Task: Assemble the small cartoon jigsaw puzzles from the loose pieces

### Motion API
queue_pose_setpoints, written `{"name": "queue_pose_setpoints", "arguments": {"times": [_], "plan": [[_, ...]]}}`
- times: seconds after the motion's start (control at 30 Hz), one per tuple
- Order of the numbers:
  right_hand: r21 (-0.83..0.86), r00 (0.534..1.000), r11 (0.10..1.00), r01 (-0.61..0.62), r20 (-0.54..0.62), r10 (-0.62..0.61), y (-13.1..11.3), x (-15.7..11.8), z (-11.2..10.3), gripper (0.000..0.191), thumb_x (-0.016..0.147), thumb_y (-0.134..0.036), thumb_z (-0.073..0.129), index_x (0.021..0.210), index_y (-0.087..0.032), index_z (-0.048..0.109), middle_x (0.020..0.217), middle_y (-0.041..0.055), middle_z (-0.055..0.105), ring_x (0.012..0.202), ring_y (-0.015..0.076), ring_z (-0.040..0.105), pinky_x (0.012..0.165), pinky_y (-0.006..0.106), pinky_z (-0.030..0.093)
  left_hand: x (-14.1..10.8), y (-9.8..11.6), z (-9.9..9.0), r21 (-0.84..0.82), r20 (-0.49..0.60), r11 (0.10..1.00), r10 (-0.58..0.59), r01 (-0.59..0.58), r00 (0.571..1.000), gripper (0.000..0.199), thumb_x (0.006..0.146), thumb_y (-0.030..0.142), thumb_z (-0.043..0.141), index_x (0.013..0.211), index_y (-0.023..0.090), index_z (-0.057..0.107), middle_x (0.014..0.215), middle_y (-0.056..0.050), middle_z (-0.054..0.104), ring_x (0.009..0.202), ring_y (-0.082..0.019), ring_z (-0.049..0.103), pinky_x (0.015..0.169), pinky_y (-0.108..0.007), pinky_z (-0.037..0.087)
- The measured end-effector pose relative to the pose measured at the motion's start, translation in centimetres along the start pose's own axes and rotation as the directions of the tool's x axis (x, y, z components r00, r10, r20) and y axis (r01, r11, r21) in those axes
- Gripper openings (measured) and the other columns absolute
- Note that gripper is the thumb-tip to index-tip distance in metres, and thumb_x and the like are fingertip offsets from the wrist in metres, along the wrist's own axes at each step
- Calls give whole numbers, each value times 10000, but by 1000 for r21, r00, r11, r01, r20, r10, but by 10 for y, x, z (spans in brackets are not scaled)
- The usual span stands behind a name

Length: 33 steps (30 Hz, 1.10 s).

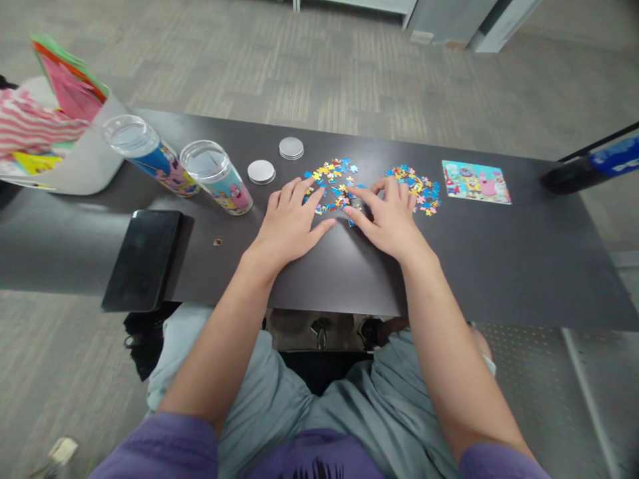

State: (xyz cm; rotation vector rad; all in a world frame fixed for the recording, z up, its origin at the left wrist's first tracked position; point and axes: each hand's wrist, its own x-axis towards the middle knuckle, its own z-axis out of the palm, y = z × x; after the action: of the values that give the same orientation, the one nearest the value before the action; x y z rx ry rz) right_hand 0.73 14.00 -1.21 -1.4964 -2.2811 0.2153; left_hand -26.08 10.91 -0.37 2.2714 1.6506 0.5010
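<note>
We find the left pieces [332, 171] on the table [474, 266], between the left hand [287, 223] and the right hand [392, 219] and slightly beyond them; both hands border this group about equally. The right pieces [426, 193] lie just past the right hand, their long axis slanting rightward and nearer. Fingers on each hand are apart; we see neither clamped. Both groups appear small, loose, jigsaw-cut, mainly blue, yellow and pink.

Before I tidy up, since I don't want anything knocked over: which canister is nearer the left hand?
The canister beside the pale discs is nearer the left hand; the other canister stands farther away, beside the white bin.
</note>
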Motion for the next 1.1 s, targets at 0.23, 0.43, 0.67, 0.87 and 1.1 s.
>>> {"name": "queue_pose_setpoints", "arguments": {"times": [0.23, 0.43, 0.67, 0.87, 1.1], "plan": [[1, 1000, 1000, 1, 22, -1, 4, 4, 8, 556, 1308, -713, 680, 1718, -389, 870, 1505, 223, 726, 1368, 502, 658, 1215, 812, 569, 0, 22, 3, 14, 67, 994, 103, -104, 992, 687, 1278, 487, 549, 1921, 266, 646, 2078, -165, 522, 1941, -448, 435, 1570, -729, 365], [25, 1000, 1000, 11, 27, -12, 10, -2, -5, 476, 1286, -598, 712, 1686, -405, 883, 1529, 212, 728, 1419, 521, 661, 1252, 859, 538, -4, 12, 5, 46, -22, 998, 47, -46, 999, 686, 1237, 565, 648, 1866, 297, 698, 2035, -179, 580, 1919, -493, 459, 1559, -802, 343], [-30, 999, 999, 20, 51, -18, 22, -15, -13, 503, 1296, -670, 683, 1669, -403, 891, 1553, 201, 753, 1465, 526, 668, 1279, 840, 531, 7, 24, 13, 47, 28, 995, 84, -85, 996, 759, 1278, 581, 545, 1946, 227, 612, 2065, -182, 538, 1942, -465, 440, 1586, -724, 331], [-170, 994, 984, -51, 87, 67, 10, -17, -15, 593, 1312, -610, 658, 1838, -363, 779, 1670, 237, 719, 1542, 558, 639, 1296, 784, 515, 10, 27, 12, 7, 67, 988, 151, -152, 986, 697, 1290, 569, 503, 1894, 269, 680, 2004, -123, 637, 1935, -447, 476, 1596, -756, 299], [-131, 996, 988, -84, -3, 84, 15, -10, 0, 519, 1306, -433, 629, 1796, -353, 784, 1632, 237, 728, 1487, 530, 636, 1253, 765, 505, -15, 14, 3, -11, 32, 974, 226, -226, 974, 488, 1266, 458, 608, 1663, 322, 858, 1927, -109, 724, 1847, -445, 593, 1563, -780, 320]]}}
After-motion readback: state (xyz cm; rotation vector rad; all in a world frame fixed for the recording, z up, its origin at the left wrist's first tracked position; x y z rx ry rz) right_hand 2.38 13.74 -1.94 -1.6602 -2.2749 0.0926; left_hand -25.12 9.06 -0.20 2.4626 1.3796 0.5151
